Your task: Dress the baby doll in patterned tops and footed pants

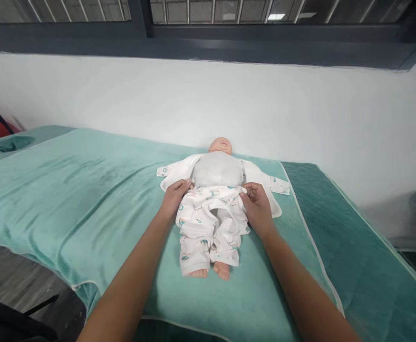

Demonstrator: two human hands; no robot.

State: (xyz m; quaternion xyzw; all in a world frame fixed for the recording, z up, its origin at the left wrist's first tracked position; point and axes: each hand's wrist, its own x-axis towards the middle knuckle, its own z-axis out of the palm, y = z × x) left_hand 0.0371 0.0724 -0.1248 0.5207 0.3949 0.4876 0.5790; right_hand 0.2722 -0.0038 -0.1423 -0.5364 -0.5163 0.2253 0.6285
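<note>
- Forearms (132, 273), nearest the camera in the head view: they rise from the lower edge, one on each side of the baby doll (218, 169), and converge toward its waist.
- Left hand (176, 195): the fingers are drawn together on the left end of the waistband (215, 191); the exact contact is partly hidden.
- Right hand (257, 206): thumb and fingers pinch the right end of the same edge, with a narrow gap.
- Patterned trousers (197, 221): on the doll's legs, with the waistband across its lower belly and a gap at the crotch. The feet (222, 270) emerge from the hems.
- Key relation: the doll lies with its long axis running away from the camera, head (220, 144) by the wall (193, 99). The waistband crosses this axis, spanning between the two sets of fingers; neither hand is clearly nearer. The bare torso lies beyond it, the trouser legs on the near side.
- White top (259, 175): spread open to both sides of the torso, sleeves outward; whether they contain the arms cannot be told.
- Support: a green cover (104, 190) beneath the doll, below a barred window (208, 42).
</note>
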